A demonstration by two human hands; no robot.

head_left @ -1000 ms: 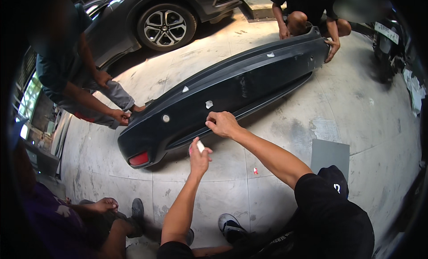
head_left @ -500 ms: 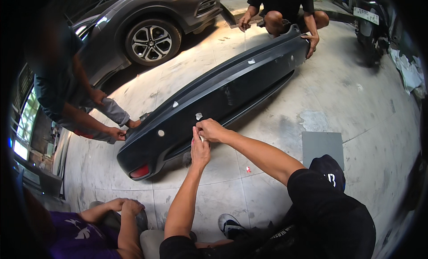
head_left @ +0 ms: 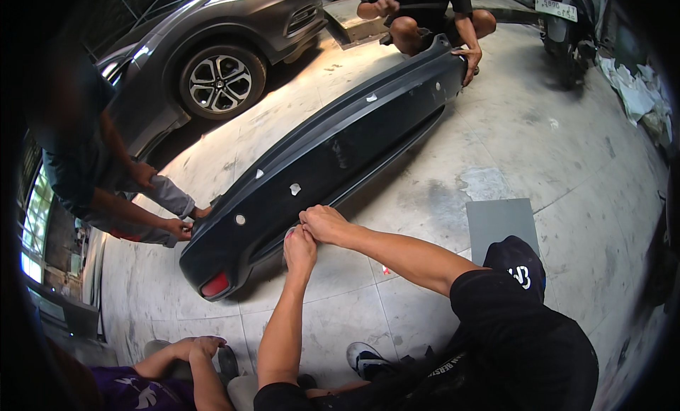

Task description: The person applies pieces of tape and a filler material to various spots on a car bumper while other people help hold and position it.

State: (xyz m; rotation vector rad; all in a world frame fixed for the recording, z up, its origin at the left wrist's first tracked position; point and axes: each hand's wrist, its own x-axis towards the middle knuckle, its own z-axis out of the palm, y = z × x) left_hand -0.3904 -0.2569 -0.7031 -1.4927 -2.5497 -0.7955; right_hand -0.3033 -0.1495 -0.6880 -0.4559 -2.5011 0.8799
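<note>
A dark car bumper (head_left: 333,152) lies diagonally across the floor. It carries small white patches, one of them a ragged patch (head_left: 295,189) near my hands, a pale round spot (head_left: 240,220) and a red reflector (head_left: 214,285) at its near-left end. My left hand (head_left: 301,251) and my right hand (head_left: 329,224) meet just off the bumper's near edge, fingertips pinched together. Whatever lies between the fingers is hidden. At the left, a co-worker's hand (head_left: 177,228) touches the bumper's end; another co-worker's hand (head_left: 470,60) grips the far end.
A grey car (head_left: 219,78) stands behind at the left, and a motorcycle (head_left: 563,43) at the far right. A grey square panel (head_left: 503,220) lies on the floor near a black cap (head_left: 516,262). At the lower left, a person's clasped hands (head_left: 198,347) rest beside my left arm.
The view has shifted, moving the scene leftward. My hands have drawn back slightly from the ragged patch, and the white bit between them no longer shows. The far co-worker's free hand has risen.
</note>
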